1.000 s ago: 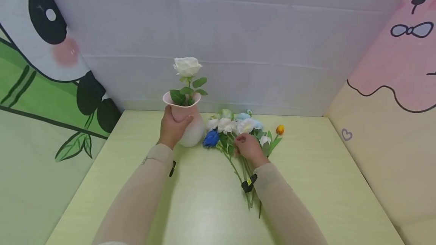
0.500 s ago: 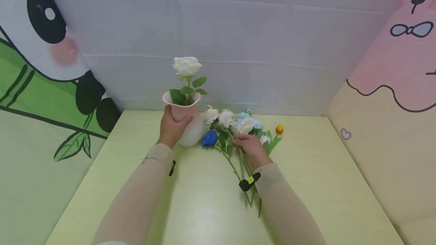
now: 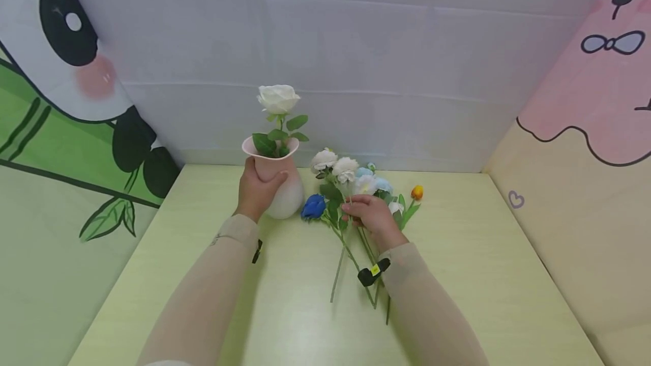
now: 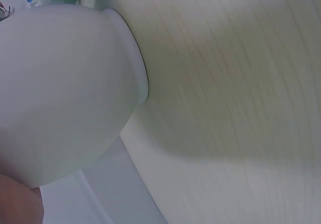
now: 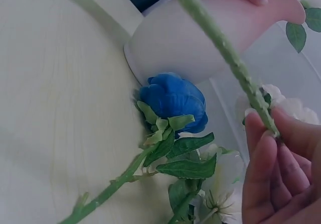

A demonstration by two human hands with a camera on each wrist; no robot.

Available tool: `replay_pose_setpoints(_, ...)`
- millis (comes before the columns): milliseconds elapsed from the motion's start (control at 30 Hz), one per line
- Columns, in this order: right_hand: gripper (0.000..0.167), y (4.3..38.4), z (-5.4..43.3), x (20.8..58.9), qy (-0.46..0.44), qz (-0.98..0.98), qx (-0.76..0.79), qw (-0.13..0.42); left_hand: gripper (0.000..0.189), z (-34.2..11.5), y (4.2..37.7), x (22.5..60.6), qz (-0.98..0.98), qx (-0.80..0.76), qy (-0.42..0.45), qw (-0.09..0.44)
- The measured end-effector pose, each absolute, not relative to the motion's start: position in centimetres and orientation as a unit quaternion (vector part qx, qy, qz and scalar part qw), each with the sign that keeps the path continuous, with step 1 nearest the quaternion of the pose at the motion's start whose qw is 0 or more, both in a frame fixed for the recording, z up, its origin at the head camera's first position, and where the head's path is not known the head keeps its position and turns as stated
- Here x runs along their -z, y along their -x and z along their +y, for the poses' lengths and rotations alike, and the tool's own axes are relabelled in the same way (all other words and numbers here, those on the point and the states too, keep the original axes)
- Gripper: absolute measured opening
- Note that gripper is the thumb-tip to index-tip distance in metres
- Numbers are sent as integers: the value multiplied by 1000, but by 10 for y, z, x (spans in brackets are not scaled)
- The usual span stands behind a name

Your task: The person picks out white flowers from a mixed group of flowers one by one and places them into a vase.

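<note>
My left hand [image 3: 256, 191] grips the side of a pink-and-white vase [image 3: 286, 199], thumb across its front. A white rose [image 3: 278, 99] with green leaves stands upright in the vase's mouth. To the right, my right hand [image 3: 375, 216] pinches a green stem between thumb and fingers; in the right wrist view this stem [image 5: 220, 45] slants past the vase. It belongs to a white flower [image 3: 346, 169] with two blooms, tilted and raised over the other flowers. A blue rose [image 3: 313, 207] lies between the vase and my right hand.
More flowers lie on the pale table [image 3: 285, 309] around my right hand: a pale blue flower [image 3: 382, 185], a white flower [image 3: 364, 185] and an orange tulip [image 3: 417, 192]. Their stems point toward me. A white cloth [image 3: 356, 61] hangs behind the table.
My right hand has drawn the two-bloomed white flower up out of the bunch; its blooms rose and its stem end swung left. My left hand and the vase stayed put.
</note>
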State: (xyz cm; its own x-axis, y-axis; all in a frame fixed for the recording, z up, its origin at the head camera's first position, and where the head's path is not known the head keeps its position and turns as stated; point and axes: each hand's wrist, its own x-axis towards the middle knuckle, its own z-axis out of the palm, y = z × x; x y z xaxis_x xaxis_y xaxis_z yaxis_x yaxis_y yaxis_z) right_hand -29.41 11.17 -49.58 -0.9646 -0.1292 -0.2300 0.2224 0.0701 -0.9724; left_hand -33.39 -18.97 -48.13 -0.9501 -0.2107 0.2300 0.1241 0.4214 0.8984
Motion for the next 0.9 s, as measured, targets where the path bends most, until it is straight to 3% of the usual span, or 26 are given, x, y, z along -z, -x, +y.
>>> replay_pose_setpoints(433,25,290,112,486,-20,722,686,87,92,-191,333,481,-825,543,-19,155)
replay_pose_setpoints(900,35,285,107,480,-28,724,688,52,91,-191,332,479,-826,543,-25,150)
